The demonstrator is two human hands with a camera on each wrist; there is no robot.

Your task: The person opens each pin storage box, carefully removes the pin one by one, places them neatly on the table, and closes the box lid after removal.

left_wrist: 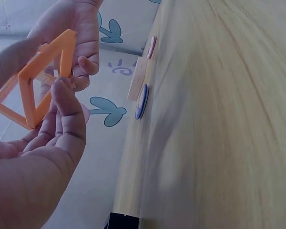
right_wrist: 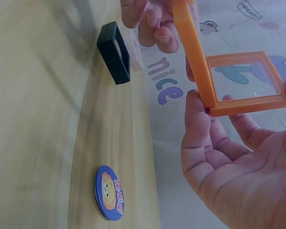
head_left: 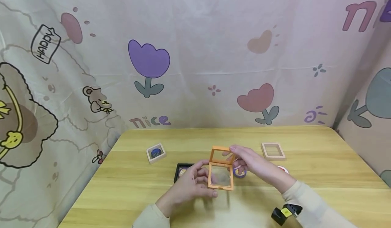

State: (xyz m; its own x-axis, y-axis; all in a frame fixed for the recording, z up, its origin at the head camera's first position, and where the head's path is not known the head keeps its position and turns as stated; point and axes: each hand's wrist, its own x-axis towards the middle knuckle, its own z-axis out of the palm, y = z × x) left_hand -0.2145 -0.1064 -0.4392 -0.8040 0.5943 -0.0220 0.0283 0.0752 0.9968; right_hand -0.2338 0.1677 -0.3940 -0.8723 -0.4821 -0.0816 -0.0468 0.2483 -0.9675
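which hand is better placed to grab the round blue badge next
Probably the right hand: in the head view it partly covers the blue badge, while the left hand is left of the orange case, holding its lower half. The right would first have to release the case.

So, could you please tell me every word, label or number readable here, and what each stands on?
"HAPPY": sign on the left curtain.
"nice": back curtain, low on the left.
"n": back curtain, upper right; the purple shape beside it is cut off.
Blue badge: lettering too blurred to read.
Blue piece in the left pale frame: too small.
Yellow label on the wrist strap: too small.
Orange frame: none visible.
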